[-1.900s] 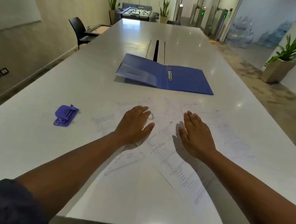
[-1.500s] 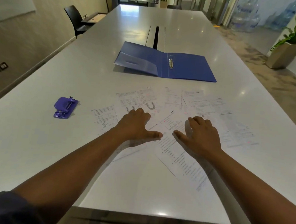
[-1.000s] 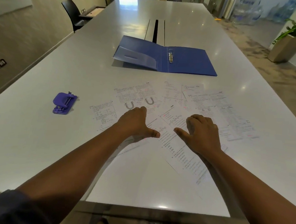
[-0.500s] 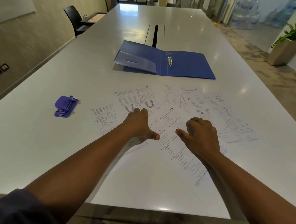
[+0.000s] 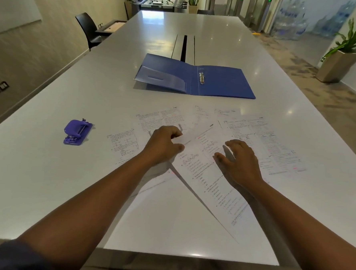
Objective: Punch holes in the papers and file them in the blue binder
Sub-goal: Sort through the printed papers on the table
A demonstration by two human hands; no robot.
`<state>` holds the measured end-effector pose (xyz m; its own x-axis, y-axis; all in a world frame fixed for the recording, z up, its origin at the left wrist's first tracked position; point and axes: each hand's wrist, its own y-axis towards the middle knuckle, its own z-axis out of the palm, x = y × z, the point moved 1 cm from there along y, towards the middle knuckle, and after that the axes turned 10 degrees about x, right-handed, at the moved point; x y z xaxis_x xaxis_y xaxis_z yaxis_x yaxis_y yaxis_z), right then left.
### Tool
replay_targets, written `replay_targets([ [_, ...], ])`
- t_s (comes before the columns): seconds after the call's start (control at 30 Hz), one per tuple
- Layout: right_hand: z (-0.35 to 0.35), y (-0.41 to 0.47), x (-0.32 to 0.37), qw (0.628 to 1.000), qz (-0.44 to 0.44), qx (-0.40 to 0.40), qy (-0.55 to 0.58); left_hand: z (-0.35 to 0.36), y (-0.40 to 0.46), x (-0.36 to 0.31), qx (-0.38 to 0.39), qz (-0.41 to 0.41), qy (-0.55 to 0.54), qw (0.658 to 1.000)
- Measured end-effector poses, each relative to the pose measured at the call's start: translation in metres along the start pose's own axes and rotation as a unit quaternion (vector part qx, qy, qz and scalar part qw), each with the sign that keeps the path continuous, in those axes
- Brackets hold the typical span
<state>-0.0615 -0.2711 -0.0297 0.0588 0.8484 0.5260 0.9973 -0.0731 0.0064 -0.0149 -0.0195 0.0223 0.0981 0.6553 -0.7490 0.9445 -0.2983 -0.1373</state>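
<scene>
1. Far left on my white table (image 5: 35,168) sits the purple hole punch (image 5: 77,132), well apart from everything else.
2. My left hand (image 5: 164,145) rests on the spread papers (image 5: 253,143), fingers curled and pinching the lifted edge of one sheet.
3. The blue binder (image 5: 217,83) lies open beyond the papers, its metal rings (image 5: 201,78) showing and its left cover slightly raised.
4. My right hand (image 5: 239,160) lies on the papers with fingers loosely bent and thumb spread, gripping nothing.
</scene>
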Motion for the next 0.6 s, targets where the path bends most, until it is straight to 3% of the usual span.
replay_targets([
  [0.13, -0.021, 0.013, 0.003, 0.999, 0.012, -0.009, 0.028, -0.015, -0.004, -0.009, -0.018, 0.023, -0.065, 0.997],
  [0.3, -0.054, 0.02, 0.013, 0.971, 0.028, 0.018, 0.236, -0.039, -0.005, -0.02, -0.033, 0.057, -0.121, 0.99],
  [0.43, -0.064, 0.019, 0.013, 0.963, 0.026, 0.066, 0.26, -0.05, -0.004, -0.023, -0.092, 0.057, -0.173, 0.979],
  [0.6, -0.064, 0.015, 0.017, 0.961, 0.028, 0.045, 0.273, -0.049, 0.002, -0.011, -0.147, -0.009, -0.275, 0.95],
])
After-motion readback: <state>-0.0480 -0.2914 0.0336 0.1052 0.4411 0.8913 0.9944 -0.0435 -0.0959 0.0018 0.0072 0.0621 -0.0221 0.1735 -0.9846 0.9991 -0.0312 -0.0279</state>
